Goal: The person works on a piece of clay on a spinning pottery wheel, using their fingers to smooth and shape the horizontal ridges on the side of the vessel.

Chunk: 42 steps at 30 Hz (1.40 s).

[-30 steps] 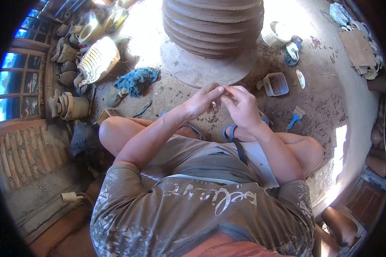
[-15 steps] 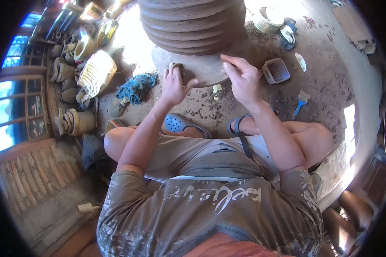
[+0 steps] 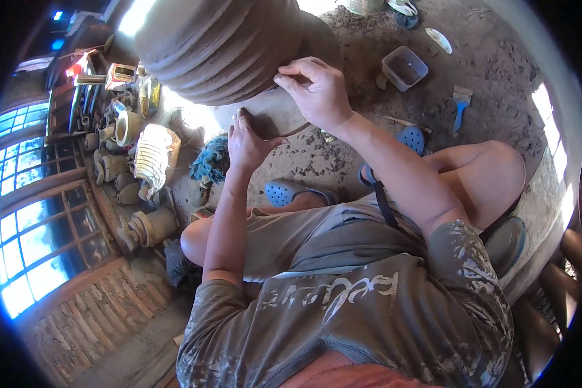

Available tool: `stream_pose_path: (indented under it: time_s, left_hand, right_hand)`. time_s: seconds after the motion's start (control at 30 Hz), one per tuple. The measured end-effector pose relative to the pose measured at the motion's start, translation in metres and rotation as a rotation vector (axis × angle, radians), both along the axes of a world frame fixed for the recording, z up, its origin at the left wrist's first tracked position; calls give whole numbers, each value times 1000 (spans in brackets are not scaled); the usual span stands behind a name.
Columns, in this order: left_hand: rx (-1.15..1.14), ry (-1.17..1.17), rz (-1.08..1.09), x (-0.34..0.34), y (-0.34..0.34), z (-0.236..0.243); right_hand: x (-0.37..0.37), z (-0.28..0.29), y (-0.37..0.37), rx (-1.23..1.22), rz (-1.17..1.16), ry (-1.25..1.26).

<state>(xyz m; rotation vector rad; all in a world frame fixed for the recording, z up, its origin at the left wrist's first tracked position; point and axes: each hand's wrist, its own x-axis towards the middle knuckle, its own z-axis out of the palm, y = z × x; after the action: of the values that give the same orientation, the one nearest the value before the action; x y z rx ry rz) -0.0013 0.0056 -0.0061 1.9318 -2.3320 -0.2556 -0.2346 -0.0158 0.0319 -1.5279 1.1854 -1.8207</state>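
A large brown clay pot (image 3: 220,52) with spiral ridges round its wall stands on a round, flat wheel plate (image 3: 275,111) in front of me. My right hand (image 3: 320,96) is at the pot's lower edge, thumb and fingertips pinched together. Whatever they pinch, if anything, is too small to make out. At the near left edge of the plate is my left hand (image 3: 242,145), its fingers stretched out and the thumb spread wide. A dark shadow or smear lies beside those fingers.
A crumpled teal cloth (image 3: 210,158) lies left of the plate, near several clay pots (image 3: 155,226). To the right are a square plastic tub (image 3: 405,68), a blue-handled brush (image 3: 460,110) and a pale oval piece (image 3: 438,40). Clay crumbs litter the ground before my blue clogs (image 3: 291,193).
My right hand has gone from the plate's right edge up to the pot's base. The left stays at the plate's near left edge. The whole view has tilted and shifted.
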Motion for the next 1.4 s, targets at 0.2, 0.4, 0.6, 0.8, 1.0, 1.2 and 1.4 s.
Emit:
stream_pose_path:
  time_s: [0.2, 0.4, 0.6, 0.8, 1.0, 1.2, 1.4]
  left_hand:
    - [127, -73, 32, -3, -2, 4]
    - [119, -38, -18, 17, -6, 1]
    - [132, 18, -56, 43, -20, 6]
    - [188, 56, -115, 75, -39, -1]
    - [133, -15, -115, 68, -34, -4]
    - [37, -116, -151, 34, -14, 3]
    - [-85, -230, -188, -5, 0, -14]
  right_hand:
    - [-10, 0, -11, -121, -55, 176]
    - [-18, -1, -18, -106, 7, 187]
    - [-35, -1, -33, -135, 33, 369]
    - [-56, 6, -47, -147, 62, 471]
    - [-89, 10, -70, 210, 103, 268]
    - [-66, -6, -66, 151, 49, 107]
    - [-21, -4, -31, 222, -8, -85]
